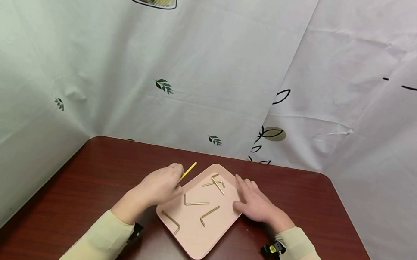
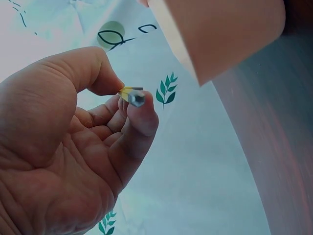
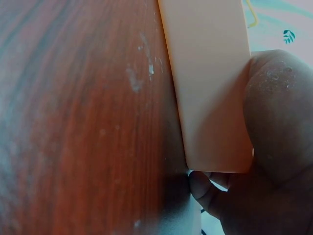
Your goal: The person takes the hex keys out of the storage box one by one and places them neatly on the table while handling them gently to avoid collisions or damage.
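A yellow hex key (image 1: 188, 171) is pinched between the thumb and fingers of my left hand (image 1: 160, 185), above the left edge of a pink tray (image 1: 194, 245). Its hexagonal end faces the camera in the left wrist view, and part of it is hidden by the fingers. My right hand (image 1: 256, 202) holds the tray at its right corner, thumb over the rim and the other fingers along the outside. Several gold L-shaped hex keys (image 1: 196, 203) lie in the tray, two of them crossed near its far end.
The tray stands on a dark red wooden table (image 1: 110, 165) with rounded far corners. A pale printed cloth (image 1: 217, 61) hangs behind the table and along both sides.
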